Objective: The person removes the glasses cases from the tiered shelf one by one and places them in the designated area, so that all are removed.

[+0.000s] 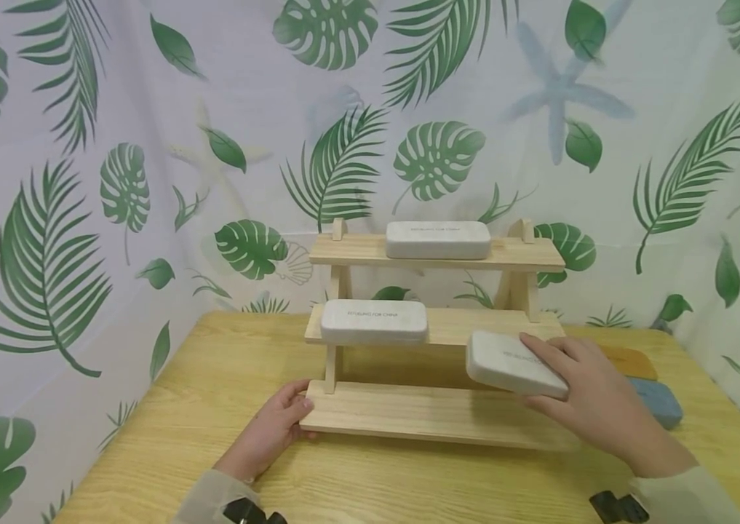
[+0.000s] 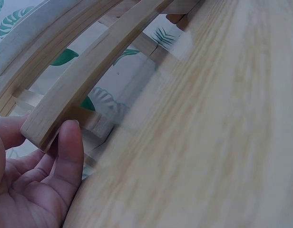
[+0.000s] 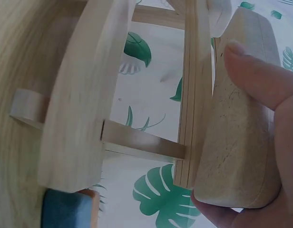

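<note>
The right hand (image 1: 592, 394) grips a white lettered case (image 1: 506, 362) by its right end, long axis askew before the middle shelf's (image 1: 474, 322) right half, while the farther left hand (image 1: 276, 422) pinches the left end of the bottom shelf (image 1: 409, 412).

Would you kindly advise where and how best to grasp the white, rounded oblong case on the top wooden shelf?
I'd pinch the white, rounded oblong case mid-length across its narrow width, coming from above: it lies lengthwise along the top wooden shelf with nothing over it.
</note>
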Tool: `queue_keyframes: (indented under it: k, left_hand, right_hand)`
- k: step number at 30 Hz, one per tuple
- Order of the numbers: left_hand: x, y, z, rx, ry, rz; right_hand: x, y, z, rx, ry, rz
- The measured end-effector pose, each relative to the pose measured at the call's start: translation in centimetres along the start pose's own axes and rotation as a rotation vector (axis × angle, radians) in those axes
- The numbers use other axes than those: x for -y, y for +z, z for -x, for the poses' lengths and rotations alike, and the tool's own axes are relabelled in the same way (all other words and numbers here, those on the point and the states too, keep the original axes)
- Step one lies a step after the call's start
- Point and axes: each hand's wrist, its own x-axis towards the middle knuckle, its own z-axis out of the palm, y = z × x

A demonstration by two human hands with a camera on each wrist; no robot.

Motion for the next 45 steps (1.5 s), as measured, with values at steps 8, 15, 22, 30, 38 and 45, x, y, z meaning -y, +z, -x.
queue_keyframes:
  k: [8, 15, 22, 30, 38, 45]
  left_hand:
    - [-0.2, -0.1, 0.0, 0.012, 0.005, -0.002]
    - [-0.5, -0.1, -0.2, 0.006, 0.002, -0.011]
    - [-0.4, -0.2, -0.2, 0.004, 0.010, -0.017]
    - [0.0, -0.1, 0.0, 0.009, 0.007, -0.011]
    - [-0.1, -0.1, -0.1, 0.004, 0.007, -0.013]
    - [0.0, -0.1, -0.1, 0.007, -0.005, 0.003]
  right_hand:
    - [-0.5, -0.2, 1.5, -0.020, 0.025, -0.003]
    - [-1.4, -0.2, 2.7, -0.047, 0.013, 0.015]
    - [-2.5, -0.4, 3.7, -0.054, 0.000, 0.037]
    - [-3.7, -0.9, 4.9, -0.024, 0.025, 0.060]
    - [-6.1, -1.2, 6.1, 0.068, 0.109, 0.064]
    - [-8.7, -0.9, 7.3, 0.102, 0.143, 0.093]
